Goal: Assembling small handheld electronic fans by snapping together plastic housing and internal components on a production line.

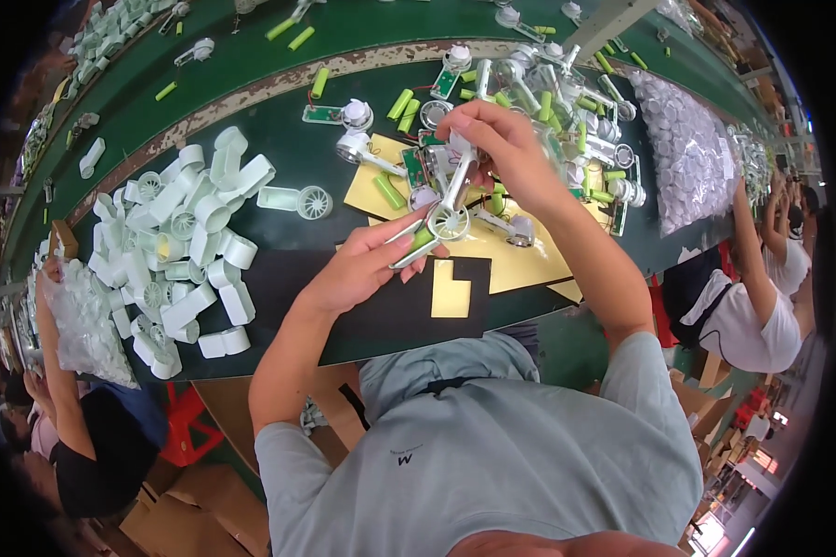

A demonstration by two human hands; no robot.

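My left hand (353,269) is closed around the handle of a small pale green fan housing (450,224), with its round grille toward the right. A green battery cell (423,239) lies in the open handle. Just above, my right hand (509,153) has its fingers pinched on a slim whitish, shiny fan part (456,190), whose lower end meets the grille. Its exact shape is partly hidden by the fingers. Under both hands lie yellow sheets (511,265) and a black sheet with a cut-out (344,311). Wired fan assemblies with circuit boards (348,113) lie beyond my hands.
Left of me is a heap of pale green fan shells (181,241), beside a clear plastic bag (88,320). A bag of white parts (685,148) stands at the right. A worn metal rail (251,88) separates the far green belt (232,56). Co-workers sit on both sides.
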